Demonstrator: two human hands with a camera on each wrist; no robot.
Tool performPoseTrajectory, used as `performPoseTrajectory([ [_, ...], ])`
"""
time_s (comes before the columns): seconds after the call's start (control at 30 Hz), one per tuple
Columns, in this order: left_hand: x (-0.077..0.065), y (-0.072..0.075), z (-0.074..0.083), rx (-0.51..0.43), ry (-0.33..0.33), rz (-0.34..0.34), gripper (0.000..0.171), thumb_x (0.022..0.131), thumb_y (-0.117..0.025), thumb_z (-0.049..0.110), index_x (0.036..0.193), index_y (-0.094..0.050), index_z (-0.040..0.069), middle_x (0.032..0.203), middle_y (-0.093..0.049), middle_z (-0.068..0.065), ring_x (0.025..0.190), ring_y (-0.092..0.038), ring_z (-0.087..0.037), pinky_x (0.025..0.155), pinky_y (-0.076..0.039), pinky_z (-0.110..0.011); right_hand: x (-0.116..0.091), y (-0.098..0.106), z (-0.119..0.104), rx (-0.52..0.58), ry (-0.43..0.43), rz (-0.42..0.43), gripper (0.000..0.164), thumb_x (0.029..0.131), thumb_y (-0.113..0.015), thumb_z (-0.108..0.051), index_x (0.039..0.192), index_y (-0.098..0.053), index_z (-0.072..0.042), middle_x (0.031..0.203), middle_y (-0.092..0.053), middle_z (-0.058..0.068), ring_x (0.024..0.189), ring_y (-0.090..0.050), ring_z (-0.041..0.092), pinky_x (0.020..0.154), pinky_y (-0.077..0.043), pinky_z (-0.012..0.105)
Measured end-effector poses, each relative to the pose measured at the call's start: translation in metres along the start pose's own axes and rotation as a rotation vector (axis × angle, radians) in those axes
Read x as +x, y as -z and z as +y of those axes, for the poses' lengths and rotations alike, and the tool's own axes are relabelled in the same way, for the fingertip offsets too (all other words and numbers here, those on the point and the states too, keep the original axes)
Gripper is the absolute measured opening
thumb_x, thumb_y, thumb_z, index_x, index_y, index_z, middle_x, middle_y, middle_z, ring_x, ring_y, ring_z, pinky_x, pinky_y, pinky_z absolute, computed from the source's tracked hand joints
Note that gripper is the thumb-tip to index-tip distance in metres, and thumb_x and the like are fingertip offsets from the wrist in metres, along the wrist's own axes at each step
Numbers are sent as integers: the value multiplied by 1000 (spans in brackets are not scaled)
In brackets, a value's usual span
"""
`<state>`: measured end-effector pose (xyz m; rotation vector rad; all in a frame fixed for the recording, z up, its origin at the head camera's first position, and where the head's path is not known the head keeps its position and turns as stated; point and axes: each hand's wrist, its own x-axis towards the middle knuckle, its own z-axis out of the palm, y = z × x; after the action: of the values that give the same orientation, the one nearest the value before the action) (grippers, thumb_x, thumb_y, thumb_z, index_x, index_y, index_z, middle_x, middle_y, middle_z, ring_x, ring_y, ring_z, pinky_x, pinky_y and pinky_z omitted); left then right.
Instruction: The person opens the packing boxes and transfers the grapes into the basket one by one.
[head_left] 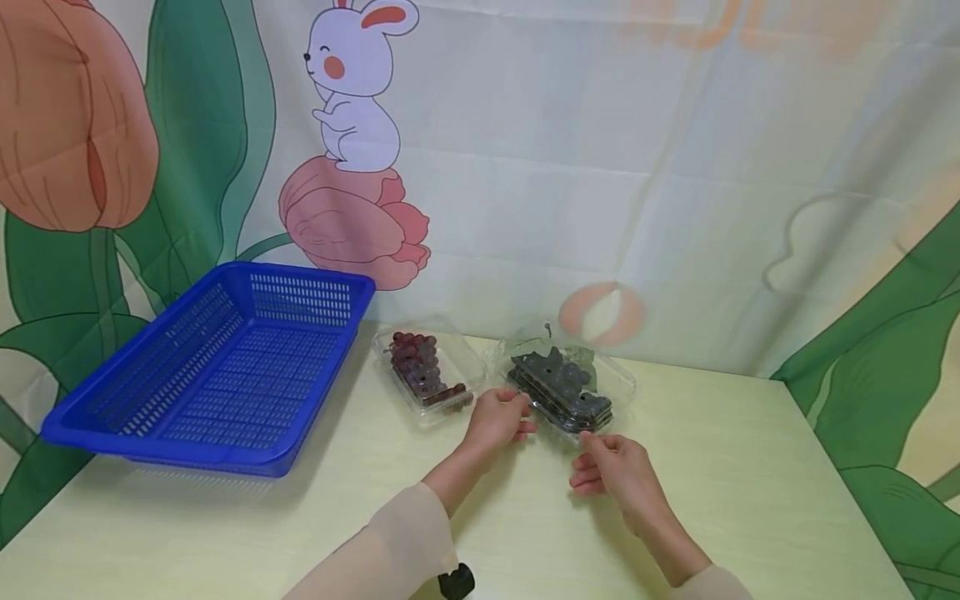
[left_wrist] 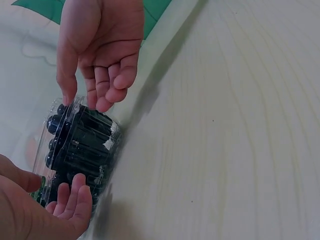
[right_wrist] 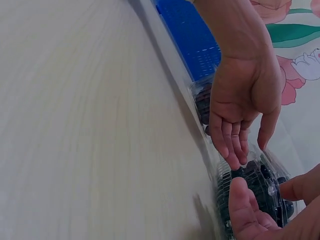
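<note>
A clear plastic clamshell box of dark grapes (head_left: pixel 562 383) with a green leaf lies on the table near the wall. My left hand (head_left: pixel 495 423) is at the left of its front edge, and my right hand (head_left: pixel 615 471) at the front right corner. In the left wrist view, the right hand (left_wrist: pixel 102 50) has its thumb behind the rim and its fingers in front, pinching the box (left_wrist: pixel 82 140). The left hand (right_wrist: pixel 245 100) in the right wrist view holds the rim likewise. Just left of it lies a second clear box of red grapes (head_left: pixel 420 367).
A large blue plastic basket (head_left: pixel 300 442) with slotted sides stands on the left of the pale wooden table (head_left: pixel 712 500). Behind the table hangs a cloth (head_left: pixel 525 167) printed with a rabbit and tulips. A small black object (head_left: pixel 456 581) shows by the left sleeve.
</note>
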<state>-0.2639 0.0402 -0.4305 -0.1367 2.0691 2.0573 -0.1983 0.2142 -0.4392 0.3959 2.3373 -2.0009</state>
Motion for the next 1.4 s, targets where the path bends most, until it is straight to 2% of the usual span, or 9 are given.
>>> performPoseTrajectory([
  [0.1, -1, -2, 0, -9, -4, 3, 37, 106, -54, 12, 133, -53, -12, 113, -68, -25, 89, -75, -31, 66, -60, -27, 1, 0, 0, 47, -27, -31, 34, 108, -55, -19, 118, -55, 14, 84, -68, 14, 62, -68, 18, 58, -60, 29],
  [0.3, -1, -5, -3, -45, -8, -8, 21, 106, -55, 12, 108, -61, -8, 100, -68, -21, 79, -74, -24, 67, -61, -29, 3, 3, 1, 129, -49, -80, 33, 108, -54, -16, 121, -52, 14, 85, -68, 12, 68, -68, 16, 61, -59, 26],
  [0.47, -1, -8, -7, -61, -10, -5, 23, 107, -54, 12, 109, -61, -9, 100, -69, -21, 84, -75, -28, 70, -61, -31, 4, 4, 1, 162, -59, -102, 31, 108, -54, -14, 122, -52, 13, 88, -69, 12, 70, -69, 16, 64, -60, 25],
  [0.67, -1, -11, -7, -87, 12, -20, 28, 108, -51, 13, 119, -60, -11, 109, -68, -22, 94, -75, -31, 79, -62, -36, 5, 5, 0, 117, -82, -101, 29, 107, -55, -17, 118, -58, 10, 83, -71, 6, 68, -68, 12, 60, -56, 23],
  [0.8, -2, -12, -6, -110, 24, -32, 30, 108, -50, 12, 125, -58, -12, 106, -68, -18, 93, -76, -29, 80, -62, -35, 4, 7, 0, 86, -89, -107, 29, 107, -54, -17, 116, -61, 9, 80, -71, 3, 66, -67, 11, 57, -53, 21],
  [0.9, -2, -13, -6, -129, 30, -39, 29, 108, -50, 11, 124, -58, -11, 98, -67, -12, 87, -76, -24, 79, -62, -34, 4, 8, -1, 74, -91, -120, 28, 107, -54, -17, 115, -61, 9, 80, -71, 3, 65, -66, 10, 57, -52, 21],
  [1.03, -1, -14, -7, -142, 41, -44, 23, 107, -51, 10, 115, -62, -8, 87, -66, -5, 78, -73, -15, 78, -62, -32, 4, 10, -1, 58, -97, -136, 27, 107, -53, -16, 113, -61, 9, 79, -71, 3, 65, -66, 10, 57, -52, 21],
  [1.23, -3, -13, -8, -148, 60, -50, 19, 104, -50, 8, 99, -64, -4, 82, -67, -5, 75, -72, -14, 78, -62, -32, 3, 12, 1, 36, -121, -155, 27, 107, -53, -18, 111, -60, 8, 78, -70, 4, 65, -66, 11, 58, -53, 22],
  [1.4, -5, -12, -9, -151, 74, -69, 16, 100, -50, 7, 91, -62, 0, 81, -66, -5, 71, -70, -11, 76, -62, -30, -1, 15, 2, 12, -132, -159, 26, 106, -54, -18, 110, -59, 7, 78, -69, 5, 66, -66, 13, 58, -53, 23],
])
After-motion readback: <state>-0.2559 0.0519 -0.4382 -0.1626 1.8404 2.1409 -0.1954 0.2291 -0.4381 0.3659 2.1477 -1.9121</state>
